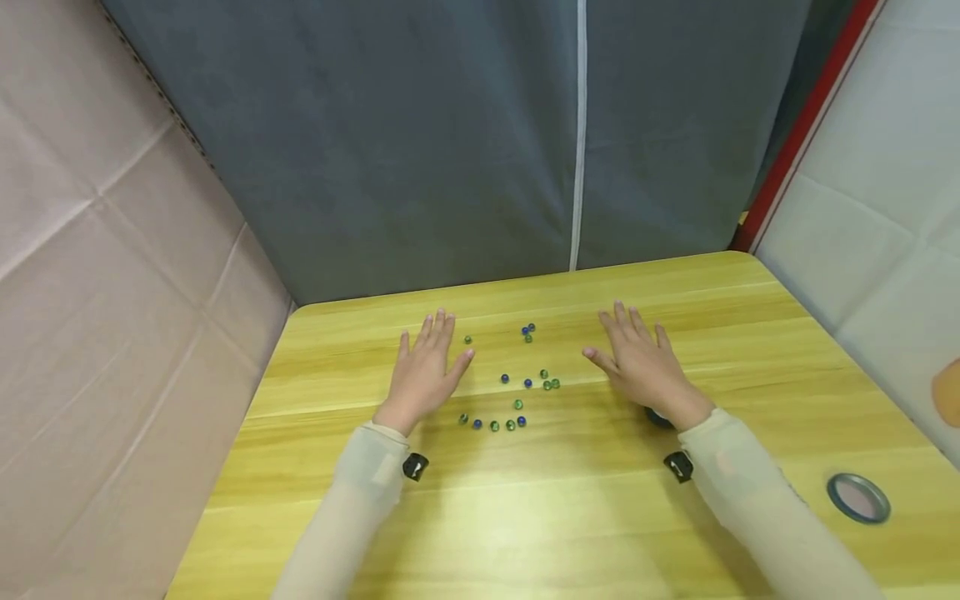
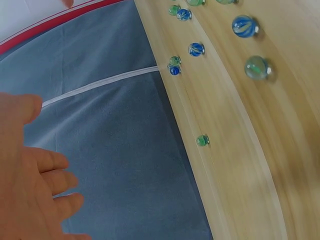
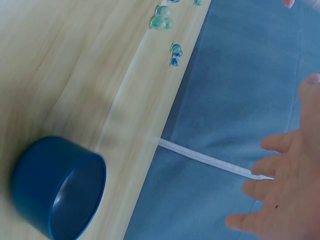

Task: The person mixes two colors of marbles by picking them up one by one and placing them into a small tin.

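Note:
Several green and blue glass marbles (image 1: 518, 404) lie scattered on the wooden table between the two hands. To their left, the left hand (image 1: 426, 371) is stretched out palm down with straight fingers, holding nothing. A lone green marble (image 1: 468, 340) lies just right of its fingertips. On the other side the right hand (image 1: 641, 358) is likewise extended, fingers spread, and holds nothing. Beneath the right wrist stands a dark blue cylindrical tin (image 3: 57, 187), mostly hidden in the head view; the right wrist view shows its open mouth.
A round lid (image 1: 858, 498) with a dark rim lies at the right of the wooden table (image 1: 525, 517). A grey-blue curtain (image 1: 412, 150) hangs behind the table's back edge. Pale cloth walls (image 1: 135, 333) flank both sides. Something orange (image 1: 948, 393) shows at the right edge.

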A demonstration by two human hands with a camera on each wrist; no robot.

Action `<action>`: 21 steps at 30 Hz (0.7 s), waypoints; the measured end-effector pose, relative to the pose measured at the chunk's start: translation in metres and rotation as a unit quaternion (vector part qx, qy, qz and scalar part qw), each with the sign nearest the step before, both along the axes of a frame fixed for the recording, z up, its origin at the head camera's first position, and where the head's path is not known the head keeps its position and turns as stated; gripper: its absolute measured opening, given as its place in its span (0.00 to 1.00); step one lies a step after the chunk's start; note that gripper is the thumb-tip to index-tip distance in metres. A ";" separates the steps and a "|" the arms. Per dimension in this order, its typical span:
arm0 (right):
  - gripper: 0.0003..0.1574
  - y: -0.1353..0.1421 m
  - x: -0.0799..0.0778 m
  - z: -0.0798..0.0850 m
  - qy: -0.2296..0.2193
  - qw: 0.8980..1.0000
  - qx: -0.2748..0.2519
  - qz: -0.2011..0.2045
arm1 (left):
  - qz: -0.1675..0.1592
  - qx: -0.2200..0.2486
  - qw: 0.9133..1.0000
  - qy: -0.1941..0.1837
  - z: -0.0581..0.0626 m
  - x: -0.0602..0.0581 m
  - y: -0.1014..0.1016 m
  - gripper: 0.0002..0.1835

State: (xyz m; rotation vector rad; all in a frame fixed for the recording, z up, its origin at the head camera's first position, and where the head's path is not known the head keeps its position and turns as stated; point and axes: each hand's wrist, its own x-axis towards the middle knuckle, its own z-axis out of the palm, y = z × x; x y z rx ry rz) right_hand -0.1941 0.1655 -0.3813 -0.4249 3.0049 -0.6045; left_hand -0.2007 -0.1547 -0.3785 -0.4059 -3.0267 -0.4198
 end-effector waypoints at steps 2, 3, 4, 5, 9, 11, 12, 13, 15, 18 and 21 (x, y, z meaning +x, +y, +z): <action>0.51 0.003 0.001 0.000 -0.001 1.000 0.001 0.000 | 0.001 0.003 1.000 0.000 -0.001 0.001 -0.003 0.40; 0.52 0.005 0.002 0.000 0.000 1.000 0.001 -0.001 | 0.001 0.004 1.000 -0.001 -0.001 0.002 -0.005 0.40; 0.51 0.007 0.002 0.000 0.001 1.000 0.001 -0.002 | 0.001 0.003 1.000 -0.001 -0.002 0.002 -0.006 0.39; 0.51 0.009 0.003 -0.001 0.001 1.000 0.001 -0.003 | 0.000 0.004 1.000 0.000 -0.003 0.003 -0.007 0.38; 0.51 0.018 0.005 -0.001 0.009 1.000 0.001 -0.011 | -0.007 0.009 1.000 0.003 -0.005 0.004 -0.011 0.36; 0.51 0.023 0.007 -0.002 0.013 1.000 0.003 -0.015 | -0.010 0.014 1.000 0.003 -0.006 0.004 -0.013 0.36; 0.50 0.025 0.008 -0.003 0.013 1.000 0.004 -0.016 | -0.011 0.013 1.000 0.001 -0.007 0.005 -0.015 0.36; 0.50 0.027 0.008 -0.004 0.012 1.000 0.004 -0.016 | -0.012 0.012 1.000 -0.001 -0.008 0.006 -0.016 0.36; 0.50 0.031 0.010 -0.007 0.010 1.000 0.001 -0.017 | -0.012 0.010 1.000 -0.010 -0.009 0.008 -0.020 0.36; 0.50 0.035 0.012 -0.011 0.011 1.000 -0.007 -0.016 | -0.011 0.006 1.000 -0.023 -0.011 0.012 -0.026 0.37; 0.51 0.042 0.016 -0.015 0.018 1.000 -0.009 -0.019 | -0.015 0.018 0.999 -0.034 -0.014 0.013 -0.031 0.38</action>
